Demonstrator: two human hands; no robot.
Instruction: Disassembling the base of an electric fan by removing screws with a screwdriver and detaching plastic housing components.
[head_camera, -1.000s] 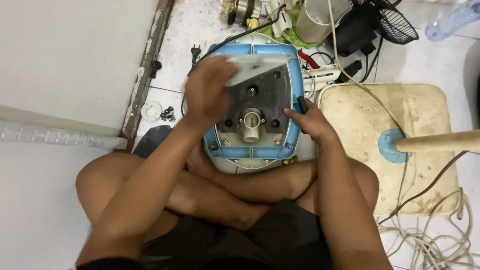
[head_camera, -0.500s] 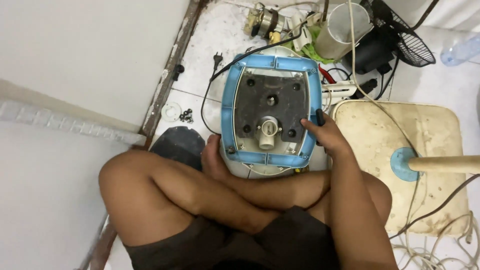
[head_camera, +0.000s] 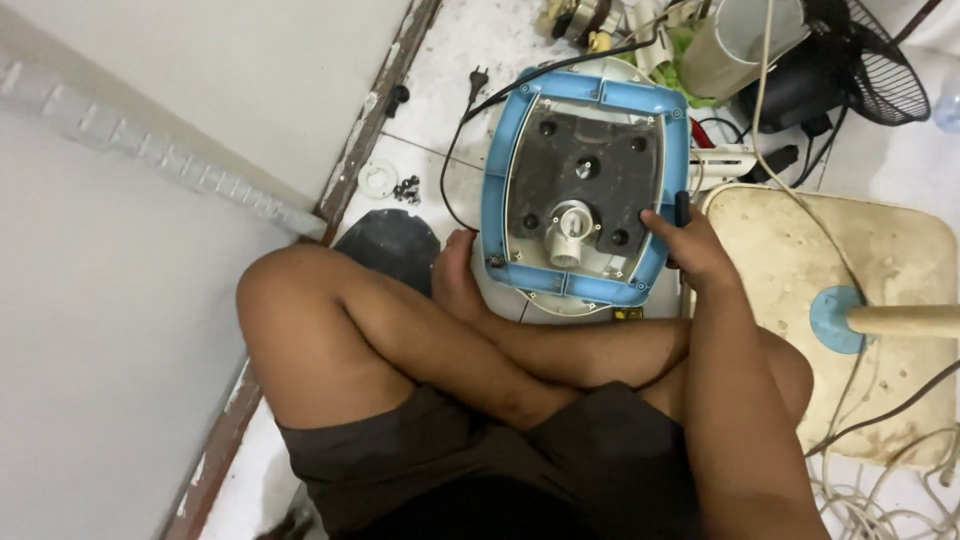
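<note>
I hold my right hand (head_camera: 690, 250) closed around a dark tool handle (head_camera: 682, 210) at the 3 o'clock edge of the blue-rimmed fan base (head_camera: 585, 185), which rests upturned on the floor (head_camera: 440, 90) against my crossed legs (head_camera: 450, 340), while my left hand is out of view.

"What is on the floor (head_camera: 440, 75)?"

"It is white tile. A blue and white fan base (head_camera: 585, 190) lies just left of the right hand (head_camera: 690, 250). A cream fan base (head_camera: 850, 310) lies to its right."

"Anything more?"

"A dark round plate (head_camera: 390, 245), small screws (head_camera: 407, 187) and a white ring (head_camera: 378, 178) lie far to the left. Cords (head_camera: 880, 495) lie below it."
</note>
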